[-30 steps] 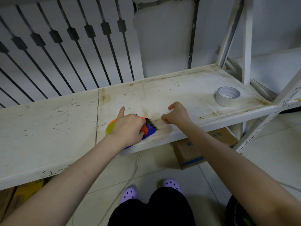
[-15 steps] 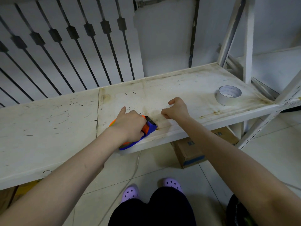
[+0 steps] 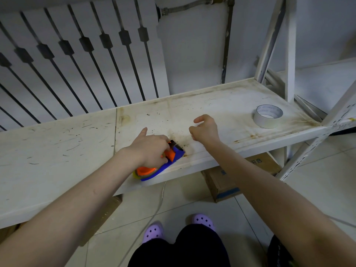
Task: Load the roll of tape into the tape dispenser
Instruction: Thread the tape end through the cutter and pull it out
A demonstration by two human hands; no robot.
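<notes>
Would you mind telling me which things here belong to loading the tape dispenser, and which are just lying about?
Part of the job:
- tape dispenser, gripped by the left hand
- right hand, loosely curled, holding nothing
- roll of tape, alone on the shelf

Just lying about:
- cardboard box on the floor
- cable under the shelf

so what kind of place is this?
Probably a storeroom or utility corner: bare, stained metal shelving, a cardboard box on the tiled floor beneath it, and a wall radiator with exposed pipe behind.
</notes>
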